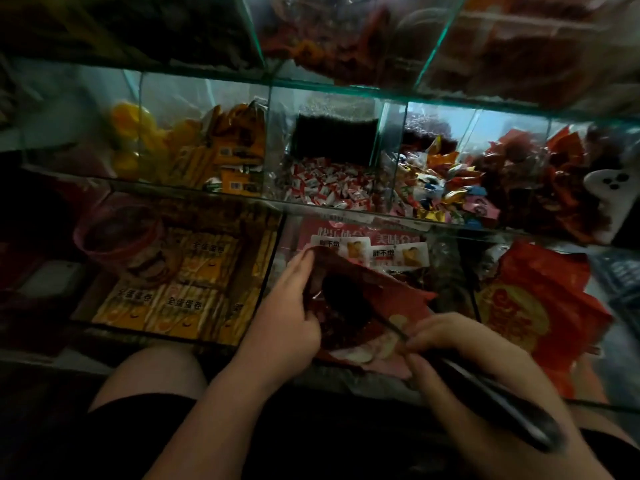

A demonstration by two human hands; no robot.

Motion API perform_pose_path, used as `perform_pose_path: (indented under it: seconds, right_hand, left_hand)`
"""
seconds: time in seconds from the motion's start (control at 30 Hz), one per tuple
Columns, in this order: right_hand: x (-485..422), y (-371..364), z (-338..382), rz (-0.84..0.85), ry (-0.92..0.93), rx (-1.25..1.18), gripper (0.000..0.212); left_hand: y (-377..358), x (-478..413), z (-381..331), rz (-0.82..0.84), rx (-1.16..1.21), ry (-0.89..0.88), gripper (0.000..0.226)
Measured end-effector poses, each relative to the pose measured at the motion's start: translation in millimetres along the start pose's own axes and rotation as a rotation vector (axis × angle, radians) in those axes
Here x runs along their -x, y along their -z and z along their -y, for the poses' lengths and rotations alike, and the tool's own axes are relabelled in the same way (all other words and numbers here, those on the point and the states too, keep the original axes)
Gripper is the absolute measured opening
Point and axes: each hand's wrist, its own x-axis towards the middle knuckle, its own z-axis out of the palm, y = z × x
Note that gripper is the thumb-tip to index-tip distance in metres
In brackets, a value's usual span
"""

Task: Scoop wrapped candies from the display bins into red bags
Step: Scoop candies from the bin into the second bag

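**Red bag held open, scoop reaching into its mouth**

The light is poor and most of the glass case is dim. Far to the left of the red bag (398,303), a pink basket (117,237) stands in shadow, and I cannot make out what is in it. Between the basket and the bag, flat yellow packs (194,271) lie in a low glass compartment. Above and to the left of the bag, one shelf up, orange packets (235,147) are blurred behind the glass.

The left hand (291,317) grips the left edge of the bag's mouth with its fingers curled over the rim and holds the mouth open. The bag lies tilted over the low middle compartment, with its mouth towards the shelves. Inside the bag I see only a dark hollow, so I cannot tell if candies are there. Directly above the bag, one shelf up, is the bin of white-and-red wrapped candies (332,188). Above and to the right of the bag is a bin of mixed coloured candies (446,188).

The right hand (460,344) touches the lower right corner of the bag, its fingers closed round a dark scoop (491,400). The handle runs back over the wrist. The front end goes into the bag's mouth and is lost in the dark.

Just to the right of the bag lies a second red bag (540,306), crumpled, with a round gold print. Higher and further right of the bag, a white ghost-shaped toy (606,188) sits at the very edge of view.
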Motion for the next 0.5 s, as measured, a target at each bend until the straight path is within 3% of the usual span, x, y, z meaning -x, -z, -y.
perform_pose_path:
  seconds: [0.07,0.23,0.33,0.47,0.5]
  right_hand:
    - [-19,-9,7,-0.319,0.079,0.144,0.013]
    - [-72,-38,-24,-0.201,-0.048,0.401,0.041]
    - [-96,-52,-37,-0.189,-0.105,0.239,0.047]
    - [-103,-66,-47,-0.538,-0.134,-0.018,0.006]
    - [-102,-67,-47,-0.581,-0.158,-0.062,0.015]
  left_hand:
    - [-9,1,-2,0.021,0.029,-0.009,0.09]
    - [-22,8,10,0.009,0.17,-0.015,0.099]
    - [-25,13,10,0.025,0.205,-0.003,0.107]
    - [-26,14,15,0.029,0.215,-0.001,0.111]
    - [-26,12,17,0.025,0.219,0.006,0.109]
